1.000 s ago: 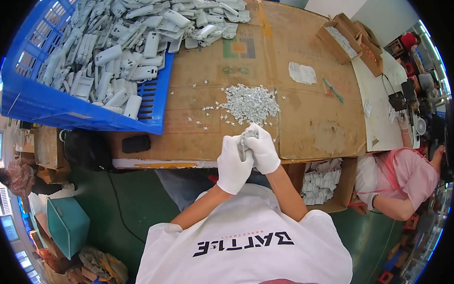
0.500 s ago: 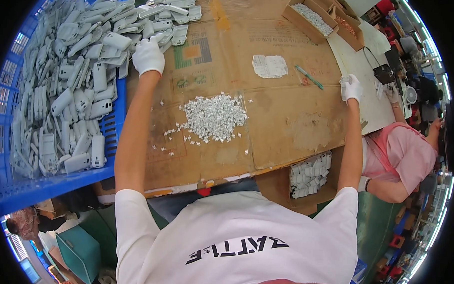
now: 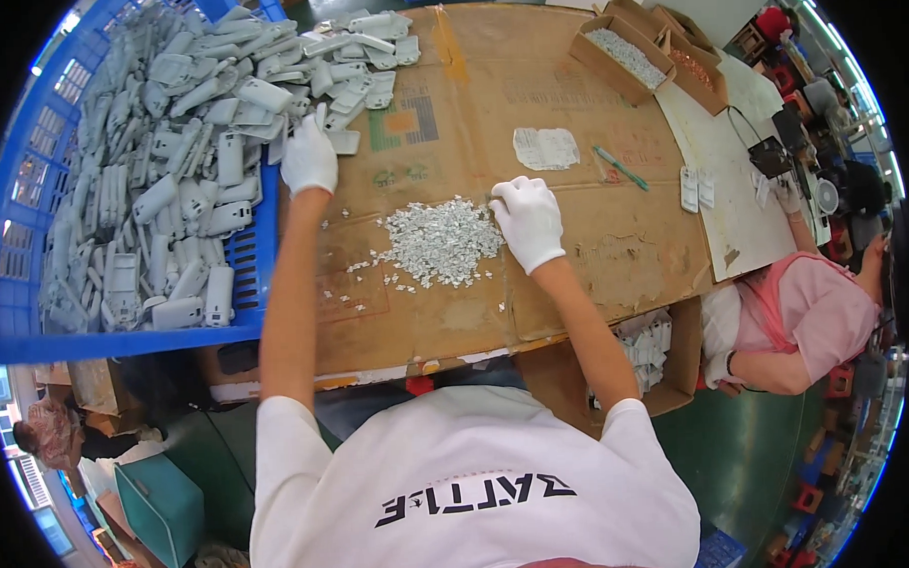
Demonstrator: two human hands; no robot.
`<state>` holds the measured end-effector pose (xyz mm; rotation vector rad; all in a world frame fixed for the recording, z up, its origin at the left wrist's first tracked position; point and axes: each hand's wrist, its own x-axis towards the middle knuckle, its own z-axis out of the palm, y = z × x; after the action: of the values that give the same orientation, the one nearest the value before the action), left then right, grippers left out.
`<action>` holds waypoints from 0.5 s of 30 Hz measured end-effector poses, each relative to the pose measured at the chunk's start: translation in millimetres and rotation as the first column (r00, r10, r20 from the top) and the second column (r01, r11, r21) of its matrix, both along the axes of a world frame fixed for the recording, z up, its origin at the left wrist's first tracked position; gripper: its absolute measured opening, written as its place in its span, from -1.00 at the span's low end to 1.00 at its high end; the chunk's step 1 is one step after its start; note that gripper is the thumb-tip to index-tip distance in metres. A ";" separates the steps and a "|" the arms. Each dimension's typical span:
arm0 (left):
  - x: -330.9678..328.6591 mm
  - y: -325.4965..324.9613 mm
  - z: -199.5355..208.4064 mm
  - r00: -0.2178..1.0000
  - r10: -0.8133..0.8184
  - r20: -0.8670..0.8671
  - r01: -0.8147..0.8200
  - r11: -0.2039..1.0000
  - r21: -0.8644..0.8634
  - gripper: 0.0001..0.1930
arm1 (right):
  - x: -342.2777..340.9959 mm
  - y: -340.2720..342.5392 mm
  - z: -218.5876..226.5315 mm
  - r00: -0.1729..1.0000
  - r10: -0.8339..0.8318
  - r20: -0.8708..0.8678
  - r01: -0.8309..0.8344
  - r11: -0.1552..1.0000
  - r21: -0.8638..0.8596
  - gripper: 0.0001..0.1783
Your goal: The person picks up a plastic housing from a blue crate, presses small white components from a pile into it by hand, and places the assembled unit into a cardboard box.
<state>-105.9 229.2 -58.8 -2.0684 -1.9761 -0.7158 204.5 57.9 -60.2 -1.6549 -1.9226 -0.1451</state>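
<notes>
My left hand [image 3: 310, 161], in a white glove, is beside the blue crate's edge with its fingers closed on a pale plastic housing [image 3: 344, 143], which sticks out past them. A large heap of similar housings [image 3: 184, 133] fills the crate and spills onto the cardboard. My gloved right hand [image 3: 529, 221] is at the right edge of a pile of small shiny metal pieces [image 3: 438, 242]. Its fingers are curled and pressed together, and whatever they pinch is hidden. Two pale housings [image 3: 690, 190] lie side by side on the right of the table.
The blue crate [image 3: 156, 342] stands on the left. A paper slip [image 3: 546, 149] and a green pen [image 3: 621, 168] lie on the cardboard. Small-part boxes [image 3: 622, 58] stand at the far right. Below the table edge is a box of white parts [image 3: 683, 371]. A co-worker in pink [image 3: 811, 317] sits at right.
My right hand has let go of a housing at the right side and moved left to the metal pile. The left hand has drawn back toward me from the heap with a housing.
</notes>
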 end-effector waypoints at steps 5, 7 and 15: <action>5.4 -121.5 17.0 0.470 -0.157 0.869 0.125 0.986 0.111 -0.83 | -10.9 8.2 -18.3 0.992 -0.091 0.092 0.094 0.995 -0.023 -0.89; -9.3 -161.9 23.4 0.213 0.050 0.976 0.418 0.898 -0.137 -0.81 | -8.2 9.8 -21.1 0.991 -0.073 0.113 0.074 0.997 -0.007 -0.95; -34.2 -268.4 -8.4 0.367 -0.051 0.929 0.288 0.956 -0.061 -0.78 | -14.7 18.1 -20.0 0.996 0.013 0.085 -0.008 0.998 -0.059 -0.92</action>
<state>-140.0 -39.2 -67.1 -2.2168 -2.3707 -2.2374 189.8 76.0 -80.3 -1.7017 -2.0166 -0.1589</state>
